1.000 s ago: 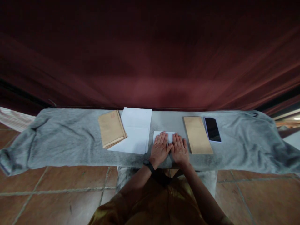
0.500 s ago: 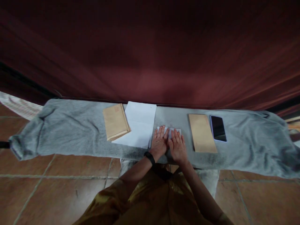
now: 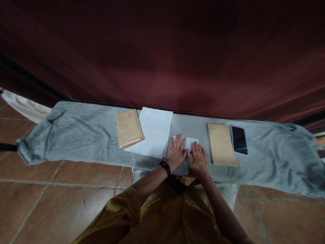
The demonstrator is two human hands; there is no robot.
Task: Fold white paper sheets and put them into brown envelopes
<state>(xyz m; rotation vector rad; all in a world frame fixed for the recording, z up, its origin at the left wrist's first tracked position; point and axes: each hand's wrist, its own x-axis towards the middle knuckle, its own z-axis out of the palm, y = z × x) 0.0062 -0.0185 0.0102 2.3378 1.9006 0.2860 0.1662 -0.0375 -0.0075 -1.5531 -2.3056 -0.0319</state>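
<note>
My left hand (image 3: 176, 151) lies flat with its fingers stretched out, pressing on a folded white paper (image 3: 189, 140) on the grey cloth. Beside it, my right hand (image 3: 198, 159) rests flat too, its fingertips at the right part of the same paper. Both hands cover much of the folded paper, so its lower edge is hidden. Just left of my left hand are white paper sheets (image 3: 156, 130). To the right of my right hand lies a brown envelope (image 3: 222, 145).
Several brown envelopes (image 3: 128, 128) are stacked at the left, partly over the white sheets. A phone (image 3: 239, 140) with a purple edge lies right of the single envelope. The grey cloth (image 3: 81, 135) covers a long narrow bench against a dark red surface (image 3: 162, 84).
My right hand has slid outward to the right along the folded paper, widening the gap between the hands. The whole view has shifted and tilted slightly.
</note>
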